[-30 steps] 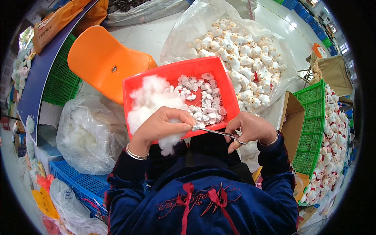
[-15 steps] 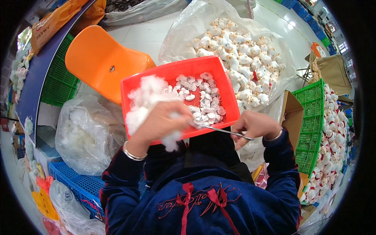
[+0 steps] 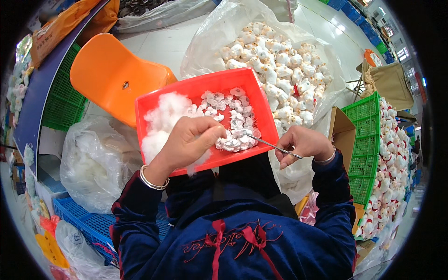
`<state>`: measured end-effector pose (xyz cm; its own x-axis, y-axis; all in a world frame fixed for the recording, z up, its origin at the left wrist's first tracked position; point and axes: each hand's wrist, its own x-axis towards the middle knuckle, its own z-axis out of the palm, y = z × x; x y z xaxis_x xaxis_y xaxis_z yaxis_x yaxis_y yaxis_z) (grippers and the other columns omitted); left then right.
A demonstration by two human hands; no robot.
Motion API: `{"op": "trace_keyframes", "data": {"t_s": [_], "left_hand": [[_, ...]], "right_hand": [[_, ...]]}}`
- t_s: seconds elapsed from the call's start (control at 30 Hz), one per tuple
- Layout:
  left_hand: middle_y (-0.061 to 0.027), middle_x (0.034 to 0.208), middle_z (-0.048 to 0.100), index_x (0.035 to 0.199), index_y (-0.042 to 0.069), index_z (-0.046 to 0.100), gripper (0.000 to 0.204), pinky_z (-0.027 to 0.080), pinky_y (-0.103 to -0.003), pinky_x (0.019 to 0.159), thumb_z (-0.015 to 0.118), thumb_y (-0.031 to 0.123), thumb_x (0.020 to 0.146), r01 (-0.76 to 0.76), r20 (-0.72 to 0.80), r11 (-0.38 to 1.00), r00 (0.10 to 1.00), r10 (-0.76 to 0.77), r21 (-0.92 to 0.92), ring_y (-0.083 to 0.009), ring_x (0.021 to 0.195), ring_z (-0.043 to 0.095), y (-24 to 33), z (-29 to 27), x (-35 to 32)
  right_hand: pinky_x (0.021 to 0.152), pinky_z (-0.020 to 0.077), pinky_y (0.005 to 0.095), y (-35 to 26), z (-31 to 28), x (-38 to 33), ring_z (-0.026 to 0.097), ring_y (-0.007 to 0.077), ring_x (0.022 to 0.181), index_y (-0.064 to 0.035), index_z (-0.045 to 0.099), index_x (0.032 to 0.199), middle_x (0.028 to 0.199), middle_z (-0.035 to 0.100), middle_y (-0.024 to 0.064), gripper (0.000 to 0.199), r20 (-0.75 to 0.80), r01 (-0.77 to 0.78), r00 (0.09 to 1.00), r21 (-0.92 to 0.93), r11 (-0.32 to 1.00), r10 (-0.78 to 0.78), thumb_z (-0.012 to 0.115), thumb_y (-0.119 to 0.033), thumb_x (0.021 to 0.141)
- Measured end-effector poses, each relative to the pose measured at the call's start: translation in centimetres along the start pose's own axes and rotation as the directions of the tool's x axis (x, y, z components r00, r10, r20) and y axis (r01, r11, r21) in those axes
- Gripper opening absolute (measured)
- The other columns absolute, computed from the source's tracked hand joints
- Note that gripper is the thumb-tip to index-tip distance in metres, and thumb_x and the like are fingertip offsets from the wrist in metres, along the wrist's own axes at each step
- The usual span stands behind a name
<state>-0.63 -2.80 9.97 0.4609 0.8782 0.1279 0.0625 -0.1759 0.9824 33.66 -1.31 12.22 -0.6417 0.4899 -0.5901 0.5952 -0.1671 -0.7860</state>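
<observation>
Both hands work over the near edge of the red tray (image 3: 154, 100). The left hand (image 3: 189, 142) has loose white stuffing (image 3: 163, 116) just ahead and small white pieces (image 3: 233, 126) to its right. The right hand (image 3: 303, 144) holds thin metal tweezers (image 3: 273, 145) across the gap between the hands. Beyond the tray, the orange chair (image 3: 112, 74) and a bag of white toys (image 3: 280, 70) crowd the way; a green crate (image 3: 366, 140) closes off the right hand's outer side.

Tray (image 3: 154, 100) on the lap; chair (image 3: 112, 74) behind-left, bag of toys (image 3: 280, 60) behind-right.
</observation>
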Motion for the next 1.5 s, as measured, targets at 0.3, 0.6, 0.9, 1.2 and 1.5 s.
{"op": "trace_keyframes", "data": {"t_s": [0.3,0.6,0.9,1.2,1.5], "left_hand": [[-0.0132,0.136,0.062,0.142,0.002,0.055,0.056,0.056,-0.031,0.079,0.070,0.001,0.088,-0.066,0.300,0.997,0.952,0.051,0.040,-0.0150,0.082,0.069,1.3,2.2,1.7],[-0.0048,0.088,0.073,0.096,0.000,0.073,0.011,0.054,-0.025,0.077,0.069,-0.003,0.086,-0.016,0.255,1.000,0.967,0.009,0.027,-0.0109,0.082,0.068,0.6,1.6,2.0],[-0.0067,0.093,0.074,0.100,-0.001,0.072,0.010,0.055,-0.027,0.075,0.074,0.002,0.090,0.082,0.145,0.996,0.986,-0.078,-0.020,-0.0133,0.083,0.069,0.2,1.6,0.5],[-0.0122,0.088,0.068,0.100,0.001,0.067,0.013,0.055,-0.032,0.070,0.074,0.002,0.089,-0.181,-0.107,0.840,0.957,0.271,0.511,-0.0219,0.078,0.070,-0.9,3.1,-0.3],[-0.0137,0.097,0.069,0.111,0.004,0.064,0.027,0.055,-0.032,0.072,0.076,0.005,0.087,-0.120,-0.001,0.881,0.991,0.136,0.457,-0.0228,0.081,0.071,-0.6,3.1,0.6]], "right_hand": [[0.058,0.0423,0.0246,-1.0,-0.2,0.7,0.055,0.0038,0.065,-0.0033,0.075,0.083,0.069,0.065,-0.0047,0.029,0.123,0.023,0.992,-0.010,1.000,-0.022,0.092,-0.027,0.080],[0.058,0.0429,0.0246,-0.6,-0.2,0.8,0.054,0.0041,0.065,-0.0019,0.073,0.084,0.070,0.064,-0.0041,0.026,0.204,0.078,0.975,0.072,0.994,-0.091,0.089,-0.023,0.084],[0.056,0.0395,0.0245,-1.0,0.7,0.3,0.049,0.0035,0.062,-0.0019,0.071,0.080,0.066,0.059,-0.0058,0.028,0.136,0.025,0.990,0.056,0.998,-0.032,0.088,-0.023,0.084],[0.054,0.0385,0.0234,-2.6,2.5,0.9,0.051,0.0038,0.059,-0.0029,0.071,0.076,0.062,0.058,-0.0053,0.034,-0.043,-0.022,0.999,0.078,0.997,0.025,0.088,-0.032,0.085],[0.055,0.0402,0.0220,-2.2,2.8,0.7,0.055,0.0043,0.059,-0.0033,0.073,0.078,0.062,0.060,-0.0045,0.035,0.019,-0.083,0.996,0.128,0.988,0.081,0.087,-0.034,0.086]]}}
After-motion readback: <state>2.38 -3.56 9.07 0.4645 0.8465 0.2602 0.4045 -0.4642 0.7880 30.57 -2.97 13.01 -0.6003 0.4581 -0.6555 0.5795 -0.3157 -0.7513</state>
